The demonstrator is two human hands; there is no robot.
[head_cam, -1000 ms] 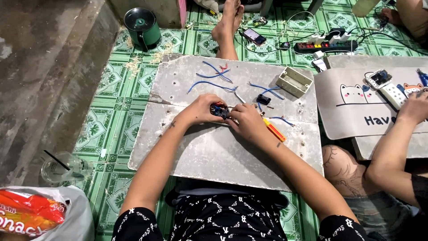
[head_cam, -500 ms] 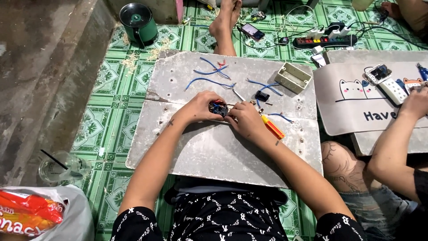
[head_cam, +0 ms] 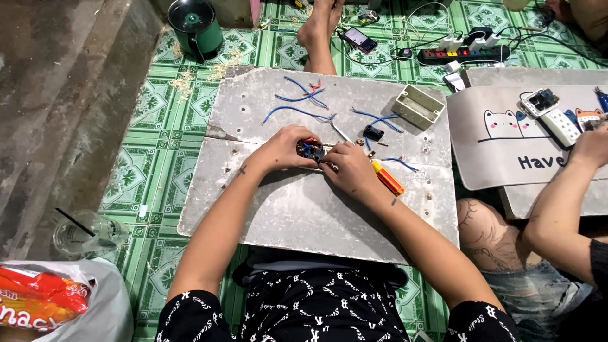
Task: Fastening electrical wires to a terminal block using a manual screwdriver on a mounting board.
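A small dark switch part (head_cam: 311, 151) sits on the grey board (head_cam: 316, 215), pinched in the left hand (head_cam: 285, 149). The right hand (head_cam: 349, 170) grips an orange-handled screwdriver (head_cam: 386, 178) against it. Blue wires (head_cam: 297, 113) and a beige box (head_cam: 417, 106) lie beyond.

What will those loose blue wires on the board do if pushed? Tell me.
The blue wires lie in curved bends, so they probably flex rather than stay stiff. Thin and short, they look light and would likely slide across the grey board.
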